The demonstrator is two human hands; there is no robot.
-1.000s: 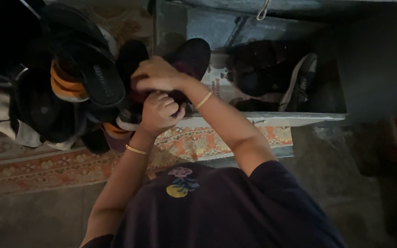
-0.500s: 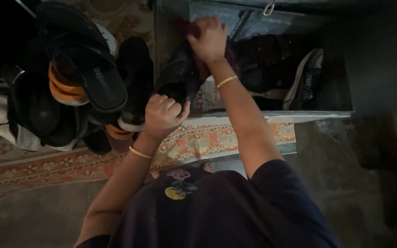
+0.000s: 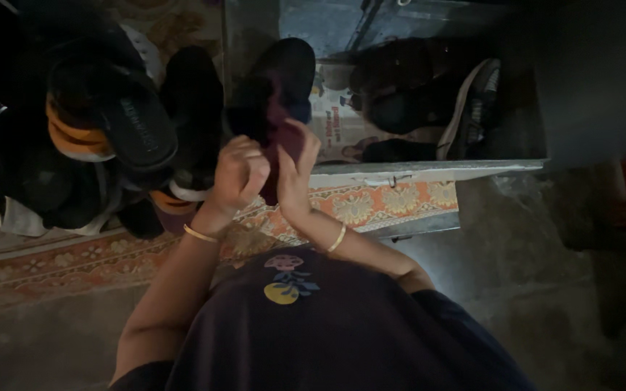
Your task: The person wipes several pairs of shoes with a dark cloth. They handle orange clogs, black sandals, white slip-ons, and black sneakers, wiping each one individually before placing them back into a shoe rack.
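Dim light lay over a stone floor (image 3: 52, 347) with a patterned rug (image 3: 400, 203) running under a metal box (image 3: 429, 172) that stood open against the wall. Both hands were raised together just in front of the box's near rim. The left hand (image 3: 239, 174) was curled closed around the lower part of a dark shoe (image 3: 273, 94), and the right hand (image 3: 295, 170) lay flatter against its other side, fingers partly open and pressed to it. The shoe pointed away from the person, its long axis running from the hands up and over the rim toward the box's inside, toe end farthest off. Neither hand was clearly nearer; they met on it. Left of the shoe, a crowded pile of sandals (image 3: 110, 130) sat close by. Inside the box, other shoes (image 3: 429, 94) filled the right part, while printed paper (image 3: 338, 123) showed bare just beyond the held shoe.
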